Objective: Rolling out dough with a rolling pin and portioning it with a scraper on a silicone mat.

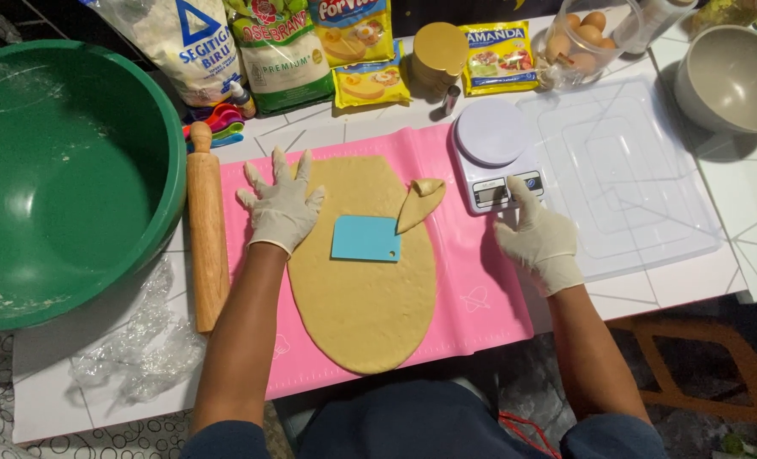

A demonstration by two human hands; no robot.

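1. Left hand: we log it gloved, fingers spread, flat on the left edge of the rolled dough sheet, which lies on the pink mat.
2. Right hand: gloved, open, a finger touching the kitchen scale.
3. Blue scraper: on the dough, between our hands.
4. Rolling pin: left of the mat.
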